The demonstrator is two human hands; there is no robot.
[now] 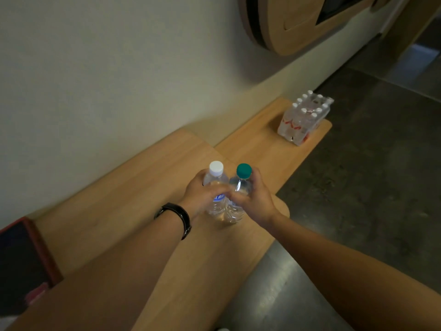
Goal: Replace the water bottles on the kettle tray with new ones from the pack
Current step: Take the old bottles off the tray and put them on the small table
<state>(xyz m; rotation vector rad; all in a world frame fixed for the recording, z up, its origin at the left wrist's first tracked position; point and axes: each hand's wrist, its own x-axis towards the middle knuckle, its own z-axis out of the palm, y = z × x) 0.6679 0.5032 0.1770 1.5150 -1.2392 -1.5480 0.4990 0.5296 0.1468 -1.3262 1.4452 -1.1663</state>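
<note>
Two clear water bottles stand upright side by side over the wooden counter (133,199). The white-capped bottle (216,169) is gripped by my left hand (202,194), which wears a dark wristwatch. The green-capped bottle (244,172) is gripped by my right hand (254,199). The bottles touch each other, and whether their bases rest on the wood is unclear. A shrink-wrapped pack of bottles (303,118) with white caps and red labels sits at the far end of the lower counter section. The kettle tray is not in view.
A pale wall runs along the counter's far side. A dark object with a red edge (23,261) lies at the lower left. Dark stone floor (370,187) lies to the right of the counter's edge. A wooden wall fitting (291,25) hangs above.
</note>
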